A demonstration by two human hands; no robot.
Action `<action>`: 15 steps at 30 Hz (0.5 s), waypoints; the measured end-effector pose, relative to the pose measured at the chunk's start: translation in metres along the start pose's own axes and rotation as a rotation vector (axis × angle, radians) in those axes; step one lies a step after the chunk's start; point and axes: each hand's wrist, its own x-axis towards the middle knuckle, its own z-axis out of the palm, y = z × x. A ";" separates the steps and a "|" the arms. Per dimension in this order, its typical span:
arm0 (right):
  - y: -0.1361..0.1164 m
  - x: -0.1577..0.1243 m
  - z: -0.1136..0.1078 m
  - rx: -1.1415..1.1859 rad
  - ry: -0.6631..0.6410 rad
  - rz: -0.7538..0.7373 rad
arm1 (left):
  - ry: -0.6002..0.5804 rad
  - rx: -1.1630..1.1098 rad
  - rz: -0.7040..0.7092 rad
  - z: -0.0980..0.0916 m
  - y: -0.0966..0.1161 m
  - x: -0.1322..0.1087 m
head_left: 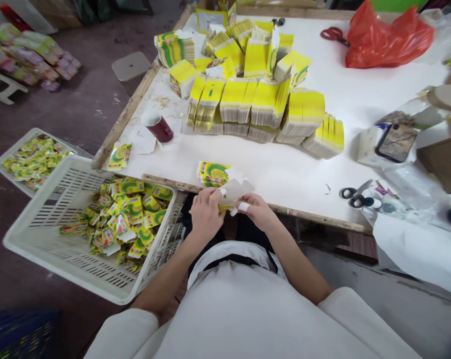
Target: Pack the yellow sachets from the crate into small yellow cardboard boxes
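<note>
1. I read one relation as the key one: the small yellow-and-white folded card piece (229, 198) sits between the two bare hands, just over the near edge of the white-topped table (278, 162).
2. Its visible yellow edge runs roughly crosswise, from the left hand (206, 213) toward the right hand (258, 213). Both hands touch it, so neither is nearer.
3. Left hand: fingers curled over the piece's left end, gripping it. Right hand: thumb and fingertips brought together, pinching at its right end; I note white wrapping on a fingertip.
4. The flat yellow-and-green printed card packet (214, 174) lies on the table just beyond the left hand, long axis left to right.
5. The white slotted plastic crate (66, 184), partly filled with similar packets, stands to the left of the left hand.
6. Hidden: the left fingers cover much of the piece. I cannot tell its full outline, nor whether the white bits at the right fingertips are wrapping or card.
</note>
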 end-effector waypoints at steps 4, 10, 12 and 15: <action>0.007 0.008 -0.002 0.078 0.040 0.040 | -0.007 0.024 0.052 -0.001 0.001 0.003; 0.020 0.007 -0.001 0.221 -0.025 0.097 | -0.019 -0.070 -0.035 0.001 0.004 0.001; 0.021 0.003 0.000 0.232 -0.043 0.065 | -0.057 -0.129 -0.146 0.002 0.004 0.001; 0.021 0.002 0.000 0.141 -0.011 -0.091 | -0.112 -0.205 -0.238 0.007 0.001 0.001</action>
